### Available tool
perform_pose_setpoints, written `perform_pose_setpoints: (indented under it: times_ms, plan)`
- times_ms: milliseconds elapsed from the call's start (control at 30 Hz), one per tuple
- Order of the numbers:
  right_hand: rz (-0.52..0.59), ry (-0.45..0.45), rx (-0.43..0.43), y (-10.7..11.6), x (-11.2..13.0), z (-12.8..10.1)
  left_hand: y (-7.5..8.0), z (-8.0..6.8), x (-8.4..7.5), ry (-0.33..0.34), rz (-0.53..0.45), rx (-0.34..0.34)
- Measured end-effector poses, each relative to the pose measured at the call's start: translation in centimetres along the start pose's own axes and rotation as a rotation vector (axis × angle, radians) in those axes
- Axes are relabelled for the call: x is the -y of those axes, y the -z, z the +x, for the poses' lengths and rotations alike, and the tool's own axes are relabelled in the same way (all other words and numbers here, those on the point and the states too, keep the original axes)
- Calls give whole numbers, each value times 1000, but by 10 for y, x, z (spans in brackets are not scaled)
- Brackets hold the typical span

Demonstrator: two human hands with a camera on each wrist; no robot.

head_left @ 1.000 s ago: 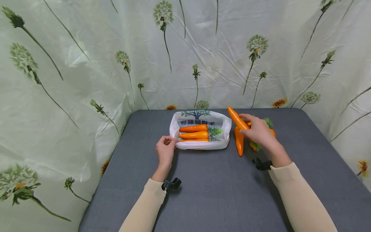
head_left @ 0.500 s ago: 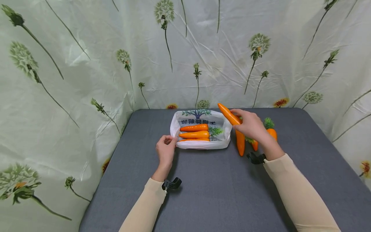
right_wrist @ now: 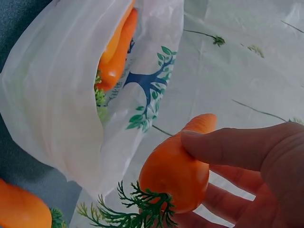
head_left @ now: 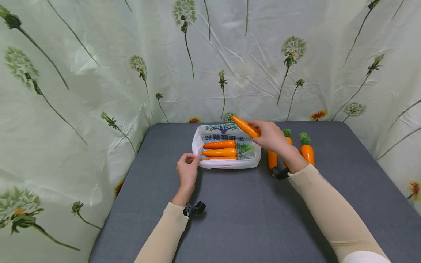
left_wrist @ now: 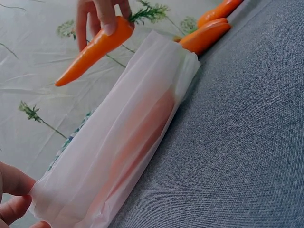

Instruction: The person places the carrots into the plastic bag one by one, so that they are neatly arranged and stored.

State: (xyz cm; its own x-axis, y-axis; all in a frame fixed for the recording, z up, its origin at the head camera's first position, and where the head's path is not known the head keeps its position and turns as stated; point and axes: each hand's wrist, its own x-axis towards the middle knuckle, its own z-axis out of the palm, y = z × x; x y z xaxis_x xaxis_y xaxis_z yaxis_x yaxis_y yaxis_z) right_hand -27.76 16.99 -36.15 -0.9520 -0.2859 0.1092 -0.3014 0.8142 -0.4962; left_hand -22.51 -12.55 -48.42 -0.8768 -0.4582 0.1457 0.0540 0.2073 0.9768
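Note:
A white plastic bag (head_left: 227,164) with a printed tree stands with its mouth wide on the grey table, several orange carrots (head_left: 219,152) lying side by side in it. My left hand (head_left: 188,170) pinches the bag's near left rim between thumb and fingers; the left wrist view shows those fingertips (left_wrist: 16,180) at the plastic. Over the bag's far right edge, my right hand (head_left: 271,136) grips another carrot (head_left: 245,127) near its leafy end, its tip pointing up and left. In the right wrist view the thumb presses on this carrot (right_wrist: 173,171), green fronds hanging below.
Right of the bag lie more carrots, one with a green top (head_left: 307,151) and another (head_left: 272,160) partly behind the right wrist strap (head_left: 280,173). A flower-printed curtain (head_left: 210,65) rises behind the grey table (head_left: 236,219).
My right hand has moved left with its carrot, from above the loose carrots to over the bag's right side. My left hand stays at the bag's rim.

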Motion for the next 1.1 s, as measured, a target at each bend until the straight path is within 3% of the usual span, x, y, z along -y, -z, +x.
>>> perform_pose_setpoints:
  times_ms: [433,1100]
  plan:
    - [-62,79,54,-18,14,24,-1,-1,1,18,14,-8]
    - [-153,163,228,-40,42,67,-1,-1,-1,3,-4,-14]
